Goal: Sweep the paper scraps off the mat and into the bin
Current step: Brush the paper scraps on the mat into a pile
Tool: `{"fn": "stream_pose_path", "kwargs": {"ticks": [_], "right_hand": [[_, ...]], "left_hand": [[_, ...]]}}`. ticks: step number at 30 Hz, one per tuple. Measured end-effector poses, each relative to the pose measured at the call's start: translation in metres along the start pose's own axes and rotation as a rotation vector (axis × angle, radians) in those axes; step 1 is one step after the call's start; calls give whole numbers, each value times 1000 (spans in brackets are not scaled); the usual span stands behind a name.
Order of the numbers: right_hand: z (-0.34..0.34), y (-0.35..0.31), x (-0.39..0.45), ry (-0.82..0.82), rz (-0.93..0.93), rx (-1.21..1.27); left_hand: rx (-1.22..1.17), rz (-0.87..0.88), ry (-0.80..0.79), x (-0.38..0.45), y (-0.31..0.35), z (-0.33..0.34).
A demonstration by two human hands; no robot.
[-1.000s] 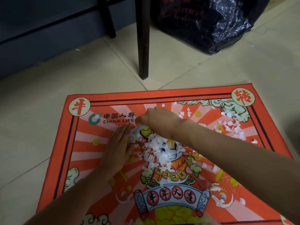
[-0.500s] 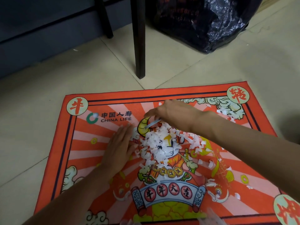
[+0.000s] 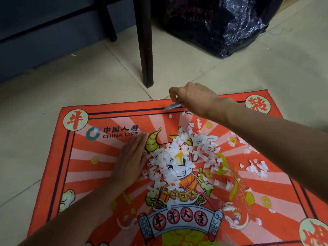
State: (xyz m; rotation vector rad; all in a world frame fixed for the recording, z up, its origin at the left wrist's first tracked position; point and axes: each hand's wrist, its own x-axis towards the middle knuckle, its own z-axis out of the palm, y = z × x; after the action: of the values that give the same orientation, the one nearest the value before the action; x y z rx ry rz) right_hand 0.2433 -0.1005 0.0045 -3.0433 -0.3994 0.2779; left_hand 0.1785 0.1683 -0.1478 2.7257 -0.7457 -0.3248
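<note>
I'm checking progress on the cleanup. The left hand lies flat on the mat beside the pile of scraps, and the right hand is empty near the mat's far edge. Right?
Not quite: the right hand is not empty; the head view shows it pinching a thin grey-white piece, hard to identify. The rest holds: the left hand lies flat on the mat beside the scraps.

Matt printed cloth mat (image 3: 110, 174) is bearing thin white paper scraps (image 3: 170, 162); crinkled glossy black plastic bag (image 3: 221, 25) is lying on smooth pale floor tiles (image 3: 88, 77).

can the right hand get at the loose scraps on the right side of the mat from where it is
Probably yes. The right hand hovers at the mat's far edge, gripping a thin pale tool, and nothing lies between it and the loose scraps.
</note>
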Motion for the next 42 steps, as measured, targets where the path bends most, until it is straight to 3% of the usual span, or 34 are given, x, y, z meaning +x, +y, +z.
{"fn": "stream_pose_path", "kwargs": {"ticks": [10, 19, 26, 31, 37, 42], "right_hand": [[23, -14, 6, -79, -29, -34], [16, -60, -59, -202, -37, -27], [13, -55, -75, -144, 5, -18], [8, -17, -56, 29, 118, 17], [7, 18, -36, 11, 262, -30], [36, 19, -39, 0, 232, -47]], "left_hand": [[17, -23, -10, 2, 7, 2], [40, -1, -4, -5, 15, 1], [50, 24, 12, -10, 12, 4], [67, 18, -16, -6, 5, 6], [61, 74, 16, 0, 10, 0], [95, 97, 31, 2, 4, 3]]}}
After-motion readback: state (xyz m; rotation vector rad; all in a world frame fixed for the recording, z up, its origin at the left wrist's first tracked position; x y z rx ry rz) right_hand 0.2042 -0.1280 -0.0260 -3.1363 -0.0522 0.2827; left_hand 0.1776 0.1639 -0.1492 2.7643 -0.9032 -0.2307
